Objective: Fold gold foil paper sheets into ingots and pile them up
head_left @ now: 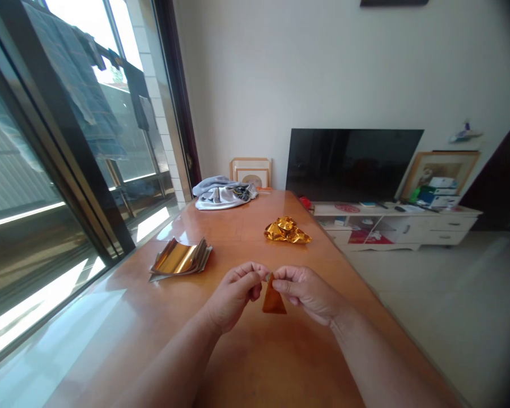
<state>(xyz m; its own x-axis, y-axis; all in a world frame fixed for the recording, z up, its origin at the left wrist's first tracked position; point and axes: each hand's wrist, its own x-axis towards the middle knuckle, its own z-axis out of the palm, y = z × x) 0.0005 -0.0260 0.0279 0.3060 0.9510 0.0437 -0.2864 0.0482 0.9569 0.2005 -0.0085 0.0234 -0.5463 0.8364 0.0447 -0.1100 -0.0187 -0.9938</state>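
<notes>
1. Obj.: a folded orange-gold foil piece (pixel 274 301) is held btwn both hands over the near part of the wooden desk (pixel 238 365), tapered end up, wide edge down; whether the lower edge is touching the desk can't be told.
2. R hand (pixel 308 292): the piece is pinched btwn thumb & fingers nr the top of its R side.
3. L hand (pixel 237 289): fingers are curled, thumb & index brought close at the tapered tip; whether foil is gripped there or only touched can't be told.
4. Step in hand, prob.: the tip is being worked/folded, w/ the body steadied by the R hand.
5. Next move: light, precise fingertip pressure is prob. called for, so the tip is shaped w/o the thin foil being torn.
6. Stack of foil sheets (pixel 178 258) is placed fwd & L of the L hand, untouched.
7. Crinkled gold foil heap (pixel 287 231) is placed fwd of the hands, well apart; grey cloth bundle (pixel 224 195) is seen at the desk's far end.
</notes>
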